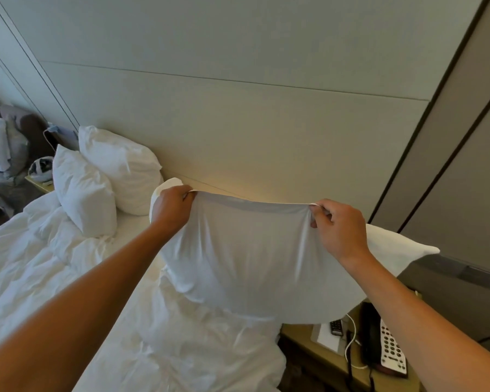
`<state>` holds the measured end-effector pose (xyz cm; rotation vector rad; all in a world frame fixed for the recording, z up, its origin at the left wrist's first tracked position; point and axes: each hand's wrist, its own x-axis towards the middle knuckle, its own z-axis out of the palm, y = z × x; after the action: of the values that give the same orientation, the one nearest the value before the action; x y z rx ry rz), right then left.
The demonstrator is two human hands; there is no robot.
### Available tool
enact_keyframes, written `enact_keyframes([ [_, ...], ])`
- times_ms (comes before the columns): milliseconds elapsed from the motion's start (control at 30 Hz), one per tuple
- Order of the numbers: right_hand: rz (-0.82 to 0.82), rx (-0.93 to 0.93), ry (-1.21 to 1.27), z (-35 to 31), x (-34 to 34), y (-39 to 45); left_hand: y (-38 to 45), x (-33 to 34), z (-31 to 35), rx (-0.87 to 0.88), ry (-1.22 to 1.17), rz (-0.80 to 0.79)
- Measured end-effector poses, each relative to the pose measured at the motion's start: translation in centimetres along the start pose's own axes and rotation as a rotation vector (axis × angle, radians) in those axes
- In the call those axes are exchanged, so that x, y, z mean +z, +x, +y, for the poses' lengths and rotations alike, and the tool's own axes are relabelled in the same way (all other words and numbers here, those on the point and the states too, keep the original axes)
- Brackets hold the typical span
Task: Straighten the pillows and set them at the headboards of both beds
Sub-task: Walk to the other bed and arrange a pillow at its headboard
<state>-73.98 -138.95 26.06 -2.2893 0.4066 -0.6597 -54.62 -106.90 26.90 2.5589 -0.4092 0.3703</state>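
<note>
Both hands pinch the top edge of a white pillow (pixel 246 258): left hand (pixel 171 206) at its left corner, right hand (pixel 338 224) at its right. The pillow hangs below the grip, above the bed (pixel 187 349), before the headboard (pixel 252 142). Two pillows (pixel 102 176) lean left of the left hand.

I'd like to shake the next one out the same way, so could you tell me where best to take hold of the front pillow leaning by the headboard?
Grip the front pillow by its two top corners, coming from above. It stands propped on edge against the rear pillow, so its upper edge is free.
</note>
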Motion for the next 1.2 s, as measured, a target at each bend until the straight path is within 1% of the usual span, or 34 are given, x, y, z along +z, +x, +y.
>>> enact_keyframes([
  [200, -0.034, 0.063, -0.035, 2.1, 3.7, 5.6, 6.5, 4.9, -2.0, 0.006, -0.032, -0.063],
  [333, -0.071, 0.092, -0.053, 2.1, 6.3, 9.3, 11.5, 6.6, -4.0, 0.025, -0.028, -0.114],
  [567, -0.015, 0.071, -0.030, 1.4, 11.4, 15.0, 19.7, 8.0, -7.5, 0.066, -0.063, -0.081],
  [633, -0.046, 0.097, -0.023, 2.0, 13.4, 15.8, 20.8, 9.1, -8.7, 0.048, -0.076, -0.097],
  [700, -0.119, 0.147, -0.048, 3.1, 15.8, 15.9, 20.8, 11.0, -10.2, -0.009, -0.062, -0.126],
  [800, -0.255, 0.247, -0.105, 4.8, 19.3, 14.6, 18.9, 14.5, -12.9, -0.112, 0.003, -0.203],
  [867, -0.298, 0.284, -0.114, 5.5, 21.2, 13.7, 17.9, 16.2, -14.6, -0.150, 0.028, -0.252],
  [933, -0.288, 0.291, -0.105, 5.8, 22.3, 13.6, 18.2, 17.1, -15.8, -0.173, 0.012, -0.285],
  [1000, -0.268, 0.279, -0.100, 6.1, 22.7, 14.0, 19.5, 17.6, -16.5, -0.149, 0.026, -0.338],
  [1100, -0.230, 0.273, -0.110, 6.5, 22.6, 14.6, 21.1, 18.1, -17.2, -0.105, 0.075, -0.462],
  [1200, -0.201, 0.277, -0.121, 7.3, 22.5, 14.7, 22.4, 18.8, -18.1, -0.055, 0.177, -0.588],
])
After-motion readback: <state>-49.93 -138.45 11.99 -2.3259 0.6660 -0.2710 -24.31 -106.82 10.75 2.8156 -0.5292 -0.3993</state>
